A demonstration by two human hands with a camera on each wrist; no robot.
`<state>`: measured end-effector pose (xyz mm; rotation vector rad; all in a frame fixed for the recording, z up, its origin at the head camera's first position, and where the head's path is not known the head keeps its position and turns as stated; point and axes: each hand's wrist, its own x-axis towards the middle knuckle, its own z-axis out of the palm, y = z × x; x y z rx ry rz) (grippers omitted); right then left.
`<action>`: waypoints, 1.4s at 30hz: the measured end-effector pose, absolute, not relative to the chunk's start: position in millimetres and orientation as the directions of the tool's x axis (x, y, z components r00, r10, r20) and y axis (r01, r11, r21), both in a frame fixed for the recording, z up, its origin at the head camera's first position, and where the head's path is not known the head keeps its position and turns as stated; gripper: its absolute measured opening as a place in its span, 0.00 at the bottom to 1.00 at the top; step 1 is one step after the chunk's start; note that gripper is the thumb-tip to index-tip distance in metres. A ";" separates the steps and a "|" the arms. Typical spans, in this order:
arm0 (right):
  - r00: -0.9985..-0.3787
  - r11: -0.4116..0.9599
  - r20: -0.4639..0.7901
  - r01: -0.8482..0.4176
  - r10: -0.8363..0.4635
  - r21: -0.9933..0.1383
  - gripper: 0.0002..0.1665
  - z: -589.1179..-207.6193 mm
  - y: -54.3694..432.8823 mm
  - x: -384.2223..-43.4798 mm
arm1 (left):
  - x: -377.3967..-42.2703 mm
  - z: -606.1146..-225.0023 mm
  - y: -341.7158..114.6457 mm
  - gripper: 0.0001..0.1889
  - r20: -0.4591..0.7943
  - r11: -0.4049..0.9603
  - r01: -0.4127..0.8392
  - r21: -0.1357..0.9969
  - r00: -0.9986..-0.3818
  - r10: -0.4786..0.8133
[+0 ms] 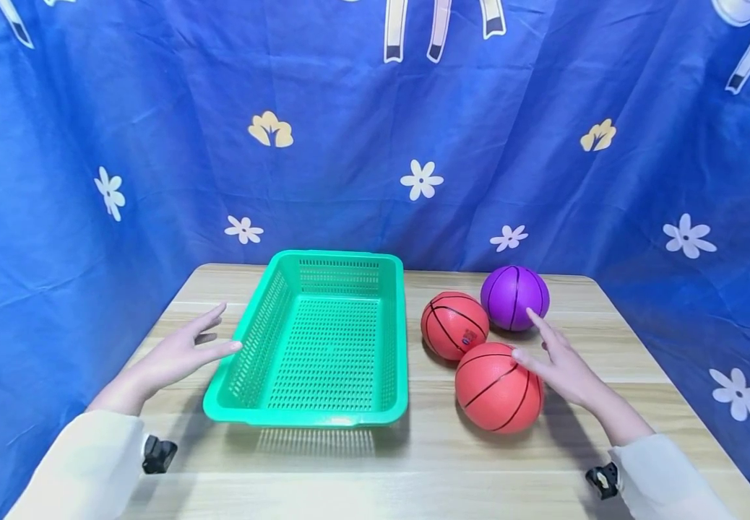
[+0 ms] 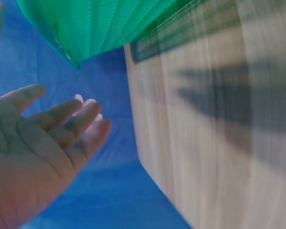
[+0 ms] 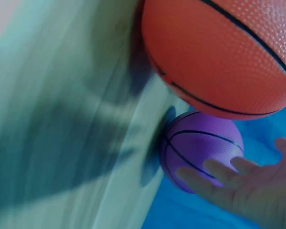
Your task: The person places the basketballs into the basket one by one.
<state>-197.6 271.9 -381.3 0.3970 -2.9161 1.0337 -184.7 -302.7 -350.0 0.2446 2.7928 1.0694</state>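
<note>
A green plastic basket (image 1: 254, 417) with perforated walls stands left of centre on the table. Beside its left rim hovers my left hand (image 1: 183, 352), fingers spread and holding nothing; the left wrist view shows the palm (image 2: 33, 148) apart from the basket (image 2: 100, 28). To the right of the basket sit two red basketballs, a nearer one (image 1: 498, 390) and a farther one (image 1: 449, 328), with a purple ball (image 1: 511, 297) behind them. My right hand (image 1: 560, 361) is at the right side of the nearer red ball, its fingers extended; whether it touches the ball I cannot tell.
The wooden table (image 1: 271, 491) has rounded far corners. A blue patterned cloth (image 1: 336, 195) hangs behind it and along both sides. The basket's right rim stands a short way from the farther red ball.
</note>
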 end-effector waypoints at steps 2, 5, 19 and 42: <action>-0.962 0.718 0.095 -0.255 -0.256 -0.648 0.49 -384.5 274.8 -196.9 | -184.2 -352.4 -306.0 0.47 -0.072 0.697 0.099 0.710 -0.974 0.213; -0.955 0.646 0.060 -0.242 -0.290 -0.724 0.47 -388.5 279.5 -196.4 | -185.0 -357.0 -310.4 0.45 -0.065 0.650 0.103 0.753 -0.971 0.229; -0.894 0.351 -0.132 -0.030 -0.428 -0.936 0.47 -401.9 292.1 -197.8 | -188.3 -370.0 -318.6 0.37 -0.072 0.517 0.093 0.851 -0.954 0.290; -0.842 0.327 -0.073 -0.126 -0.535 -0.936 0.44 -405.0 293.8 -196.9 | -191.5 -378.8 -315.5 0.35 -0.080 0.354 0.038 0.934 -0.947 0.311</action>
